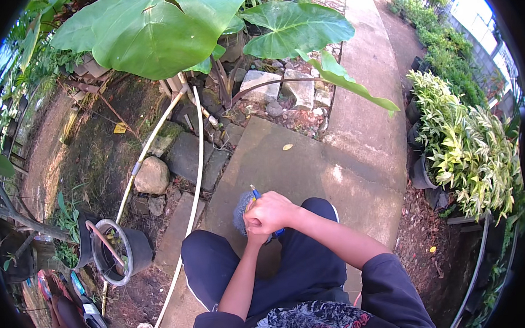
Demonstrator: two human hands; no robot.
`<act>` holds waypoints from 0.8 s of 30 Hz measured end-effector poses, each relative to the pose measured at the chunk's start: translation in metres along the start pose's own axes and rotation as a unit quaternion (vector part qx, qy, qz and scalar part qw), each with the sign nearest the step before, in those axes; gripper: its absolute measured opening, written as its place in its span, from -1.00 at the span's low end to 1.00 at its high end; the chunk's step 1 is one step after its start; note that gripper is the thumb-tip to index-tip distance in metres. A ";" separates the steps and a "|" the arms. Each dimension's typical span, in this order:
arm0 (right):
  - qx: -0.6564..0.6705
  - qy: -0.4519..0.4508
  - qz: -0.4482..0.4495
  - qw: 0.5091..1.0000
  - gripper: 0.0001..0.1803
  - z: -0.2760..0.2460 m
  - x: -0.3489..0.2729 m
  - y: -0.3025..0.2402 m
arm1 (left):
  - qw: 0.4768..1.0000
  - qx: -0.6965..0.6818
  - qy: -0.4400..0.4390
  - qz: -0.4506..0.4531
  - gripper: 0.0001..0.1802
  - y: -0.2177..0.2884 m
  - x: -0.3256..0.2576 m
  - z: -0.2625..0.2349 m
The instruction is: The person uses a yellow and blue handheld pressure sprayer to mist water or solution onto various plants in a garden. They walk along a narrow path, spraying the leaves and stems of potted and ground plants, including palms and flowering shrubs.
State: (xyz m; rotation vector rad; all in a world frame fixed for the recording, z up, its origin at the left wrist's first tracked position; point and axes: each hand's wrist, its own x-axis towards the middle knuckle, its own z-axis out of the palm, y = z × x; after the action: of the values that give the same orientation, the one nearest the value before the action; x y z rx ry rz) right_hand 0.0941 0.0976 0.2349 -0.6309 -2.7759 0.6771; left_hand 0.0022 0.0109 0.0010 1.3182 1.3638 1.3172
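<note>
Concrete slab [273, 145] underlies the seated person. Large green leaf [149, 42] at far left. Right hand [272, 212] overlaps left hand [253, 228]; right fingers curled around blue stick, left fingers mostly hidden, grip cannot be told. Grey fuzzy bundle [240, 211] just beside the hands. Blue stick [255, 192] protrudes above the right hand, near the knees.

The slim tool [256, 193], blue with a little yellow and a thin tip, slants near the centre of the frame, tip toward the top; its middle is hidden. More blue shows lower right of it. The fuzzy grey lump [239, 215] sits just left, partly covered; contact between them is unclear.
</note>
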 end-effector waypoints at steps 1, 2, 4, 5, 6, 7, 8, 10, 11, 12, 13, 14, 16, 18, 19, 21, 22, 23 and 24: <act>-0.009 -0.007 -0.018 1.000 -0.73 0.000 0.001 0.003 | 1.000 -0.004 0.001 0.001 -0.47 0.002 -0.001 0.002; -0.014 0.002 0.005 1.000 -0.74 0.000 0.001 0.001 | 1.000 -0.004 0.004 0.004 -0.49 0.006 0.003 0.002; -0.023 0.020 0.053 0.998 -0.76 -0.001 0.001 -0.006 | 1.000 -0.018 0.013 0.006 -0.51 0.015 0.002 0.002; -0.028 0.032 0.078 0.996 -0.76 0.003 0.000 -0.010 | 0.999 -0.034 0.020 0.012 -0.51 0.014 0.006 0.002; -0.032 0.044 0.102 0.993 -0.76 0.008 -0.001 -0.013 | 0.997 -0.067 0.035 0.019 -0.51 0.013 0.010 0.003; -0.037 0.056 0.127 0.990 -0.76 0.011 -0.001 -0.016 | 0.998 -0.042 0.035 0.010 -0.50 0.014 0.007 0.004; -0.049 0.064 0.152 0.985 -0.76 0.013 0.001 -0.018 | 0.999 -0.014 0.032 0.003 -0.50 0.018 0.008 0.001; -0.071 0.079 0.201 0.974 -0.77 0.017 0.004 -0.023 | 0.994 0.102 0.017 -0.031 -0.47 0.030 -0.002 -0.001; -0.073 0.108 0.220 0.967 -0.77 0.020 0.005 -0.024 | 0.990 0.131 0.023 -0.041 -0.46 0.041 -0.003 -0.002; -0.075 0.137 0.241 0.958 -0.76 0.026 0.004 -0.025 | 0.993 0.102 0.049 -0.042 -0.45 0.054 -0.002 0.000; -0.078 0.165 0.261 0.948 -0.76 0.031 0.003 -0.025 | 0.993 0.093 0.067 -0.036 -0.44 0.064 0.000 0.001; -0.080 0.171 0.272 0.944 -0.76 0.036 0.004 -0.024 | 0.992 0.088 0.084 -0.030 -0.44 0.073 0.001 -0.001; -0.084 0.183 0.293 0.935 -0.77 0.046 0.003 -0.020 | 0.989 0.113 0.092 -0.007 -0.44 0.081 0.006 -0.002; -0.078 0.172 0.279 0.942 -0.77 0.047 0.002 -0.016 | 0.989 0.125 0.079 0.004 -0.46 0.083 0.007 -0.007; -0.073 0.165 0.273 0.945 -0.77 0.046 0.002 -0.015 | 0.989 0.131 0.068 0.008 -0.44 0.081 0.008 -0.008; -0.051 0.103 0.270 0.956 -0.78 0.033 0.004 -0.018 | 0.989 0.145 0.034 -0.002 -0.41 0.077 0.007 -0.013; -0.040 0.062 0.269 0.960 -0.79 0.026 0.006 -0.015 | 0.988 0.151 0.017 -0.006 -0.40 0.072 0.008 -0.014; -0.025 0.020 0.268 0.963 -0.79 0.022 0.006 -0.015 | 0.986 0.165 -0.006 -0.017 -0.34 0.057 0.006 -0.015; -0.030 -0.032 0.261 0.964 -0.77 0.015 0.010 -0.011 | 0.985 0.172 -0.008 -0.028 -0.29 0.049 0.008 -0.014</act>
State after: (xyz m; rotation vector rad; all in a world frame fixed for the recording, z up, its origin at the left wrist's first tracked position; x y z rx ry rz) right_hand 0.0766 0.0872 0.2285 -1.4050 -2.7014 0.7142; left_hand -0.0052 0.0124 0.0521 1.4992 1.6589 1.0614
